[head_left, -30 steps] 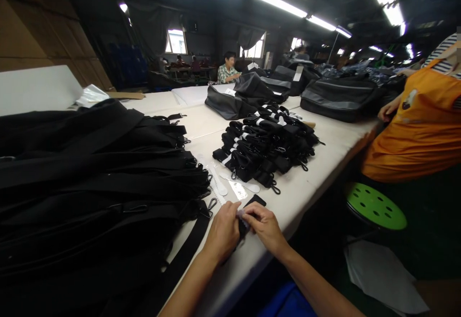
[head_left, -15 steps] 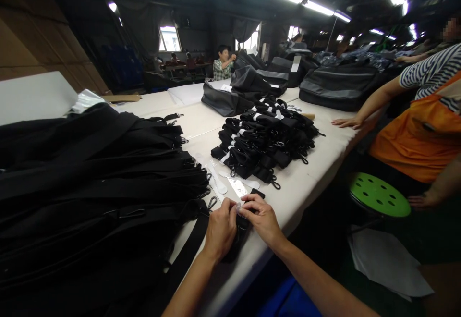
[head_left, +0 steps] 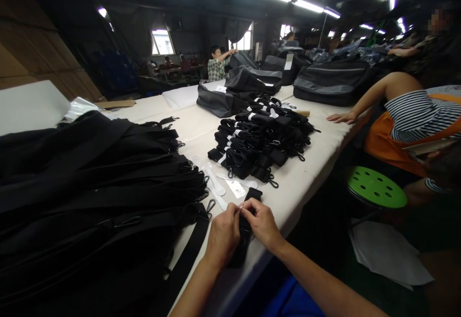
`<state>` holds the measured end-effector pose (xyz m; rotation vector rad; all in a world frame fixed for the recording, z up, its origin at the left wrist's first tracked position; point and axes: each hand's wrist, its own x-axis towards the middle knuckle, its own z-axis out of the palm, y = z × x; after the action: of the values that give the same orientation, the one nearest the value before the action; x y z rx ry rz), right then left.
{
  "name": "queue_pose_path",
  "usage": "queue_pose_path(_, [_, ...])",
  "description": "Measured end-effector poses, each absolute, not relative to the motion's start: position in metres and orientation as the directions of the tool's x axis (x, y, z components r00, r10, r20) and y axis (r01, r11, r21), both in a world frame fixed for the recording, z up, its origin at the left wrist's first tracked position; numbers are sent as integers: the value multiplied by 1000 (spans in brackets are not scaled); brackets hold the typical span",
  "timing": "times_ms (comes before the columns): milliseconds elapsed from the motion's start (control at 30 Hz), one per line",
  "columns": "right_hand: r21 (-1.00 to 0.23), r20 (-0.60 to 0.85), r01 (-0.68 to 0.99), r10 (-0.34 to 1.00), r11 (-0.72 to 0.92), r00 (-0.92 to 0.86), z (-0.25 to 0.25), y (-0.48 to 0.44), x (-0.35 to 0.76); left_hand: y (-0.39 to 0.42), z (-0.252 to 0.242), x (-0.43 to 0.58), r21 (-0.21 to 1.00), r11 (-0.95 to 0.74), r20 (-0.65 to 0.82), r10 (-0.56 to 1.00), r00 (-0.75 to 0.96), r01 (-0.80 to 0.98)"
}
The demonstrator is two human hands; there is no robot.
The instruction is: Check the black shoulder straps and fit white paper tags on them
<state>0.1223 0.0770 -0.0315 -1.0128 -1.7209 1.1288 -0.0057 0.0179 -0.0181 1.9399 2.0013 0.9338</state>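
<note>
My left hand [head_left: 223,233] and my right hand [head_left: 262,222] meet at the table's near edge, fingertips pinched together. Between them shows a sliver of a whitish plastic tie [head_left: 241,207], mostly covered by my fingers. Under both hands lies a folded black strap [head_left: 254,195], its far end sticking out beyond my right fingers. Just ahead, loose white ties with toothed edges [head_left: 216,186] lie flat near a shiny clear piece [head_left: 236,188]. Farther off is a heap of bundled black straps [head_left: 262,139], several banded in white, with metal snap hooks.
Long black straps [head_left: 90,177] are piled high on the left, hooks facing the middle. Dark bags [head_left: 331,84] stand at the back of the pale table [head_left: 194,139]. On the right, a person in an orange apron [head_left: 392,146] leans on the table beside a green stool [head_left: 378,187].
My fingertips have drawn closer together over the tie, and less of it shows. The person on the right has bent down lower. The view has shifted slightly.
</note>
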Motion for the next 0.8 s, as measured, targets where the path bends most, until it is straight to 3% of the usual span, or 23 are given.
queue_pose_path(133, [-883,223,345,930,320,-293,-35,69,121,15,-30,0,449,-129,410,909,-75,884])
queue_pose_path(267, [-893,198,347,942,288,-272,-45,72,117,21,-50,3,242,-170,598,801,-9,955])
queue_pose_path(333, [-925,182,274,940,263,-288,-47,76,116,25,-57,3,286,-118,587,806,-77,951])
queue_pose_path(433, [-966,139,164,935,201,-327,-45,81,118,29,-62,3,476,-54,515,826,-228,878])
queue_pose_path(567, [-988,103,62,911,139,-400,-40,86,126,30,-64,3,701,-97,441,837,-324,706])
queue_pose_path(667, [-998,67,-35,857,57,-510,-39,90,133,31,-66,4,730,-94,446,816,-368,677])
queue_pose_path(800, [-990,54,-141,833,-29,-551,-39,92,137,30,-69,8,634,-116,547,767,-337,764])
